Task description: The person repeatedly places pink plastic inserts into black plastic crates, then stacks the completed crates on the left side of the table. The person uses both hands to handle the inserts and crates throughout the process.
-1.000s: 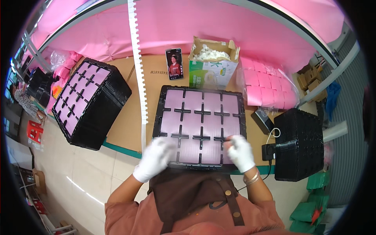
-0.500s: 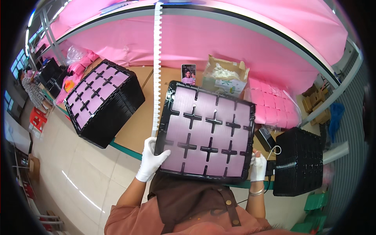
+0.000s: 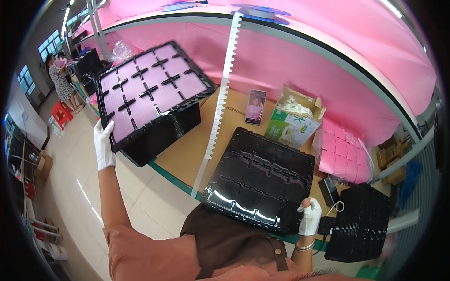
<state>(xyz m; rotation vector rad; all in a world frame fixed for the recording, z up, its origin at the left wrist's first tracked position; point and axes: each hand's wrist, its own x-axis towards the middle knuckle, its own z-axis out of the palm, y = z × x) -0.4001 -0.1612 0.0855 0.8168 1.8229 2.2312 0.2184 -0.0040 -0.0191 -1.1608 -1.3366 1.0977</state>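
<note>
My white-gloved left hand (image 3: 104, 145) grips the near-left edge of a black plastic tray (image 3: 199, 83). Flat pale-purple pieces (image 3: 145, 86) fill its compartments, split by black cross-shaped ridges. This tray sits, slightly askew, over a tall black stack (image 3: 161, 136) on the left. Directly before me lies another black tray (image 3: 262, 178), glossy, with no purple pieces showing. Beside its right edge, my right hand (image 3: 309, 218) has curled fingers, with a bare thumb tip out of the glove. Whether anything is pinched in them is hidden.
A white notched strip (image 3: 220, 112) hangs from a blue-rimmed reel (image 3: 260, 13) down across the table. Behind stand a phone (image 3: 255, 107) and an open carton (image 3: 293, 124). Bagged pink pieces (image 3: 344, 150) and a black tray stack (image 3: 358, 222) are at right. People (image 3: 61, 82) stand far left.
The purple-filled tray has moved from in front of me onto the left stack, with my left hand on it. An unfilled black tray now shows before me. The view has shifted left.
</note>
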